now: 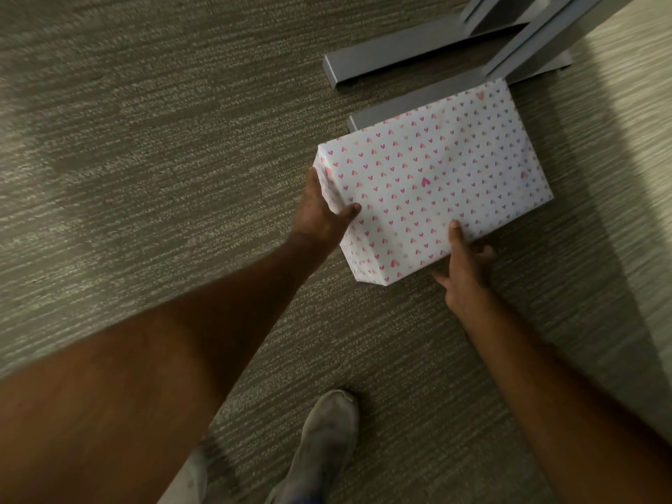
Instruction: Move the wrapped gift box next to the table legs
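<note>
White paper dotted with pink hearts covers the gift box (432, 180), which sits low over the grey carpet (145, 140), its far edge overlapping the nearer foot of the grey metal table legs (418, 49). The left hand (322, 209) clasps the left end, thumb on top and fingers hidden behind, while the right hand (463, 263) holds the near edge, thumb on top and fingers curled beneath. Bare carpet lies open to the left, and a pale shoe (323, 441) stands near.

No readable text, labels or numbers.
</note>
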Demonstrator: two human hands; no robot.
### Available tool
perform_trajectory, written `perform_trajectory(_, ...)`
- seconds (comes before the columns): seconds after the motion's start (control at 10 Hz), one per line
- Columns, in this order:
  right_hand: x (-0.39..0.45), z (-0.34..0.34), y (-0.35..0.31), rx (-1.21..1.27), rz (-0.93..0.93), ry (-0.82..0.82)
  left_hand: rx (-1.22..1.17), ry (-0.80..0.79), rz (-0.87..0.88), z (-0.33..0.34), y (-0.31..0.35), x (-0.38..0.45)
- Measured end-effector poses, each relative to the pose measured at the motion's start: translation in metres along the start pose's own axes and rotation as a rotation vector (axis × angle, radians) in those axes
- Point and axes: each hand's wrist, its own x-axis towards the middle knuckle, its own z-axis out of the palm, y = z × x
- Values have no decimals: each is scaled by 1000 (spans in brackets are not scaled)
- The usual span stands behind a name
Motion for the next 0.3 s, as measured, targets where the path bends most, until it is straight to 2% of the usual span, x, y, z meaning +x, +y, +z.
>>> perform_trajectory(0.1, -24, -10, 4, -129, -49, 67, 149, -5, 63, -12, 5, -27)
perform_trajectory(0.2, -41, -19, 7, -192, -84, 67, 235, -15, 99, -18, 10, -46)
perform_trajectory(0.3, -79, -36, 2, -314, -183, 23, 456, -71, 128, -24, 25, -79)
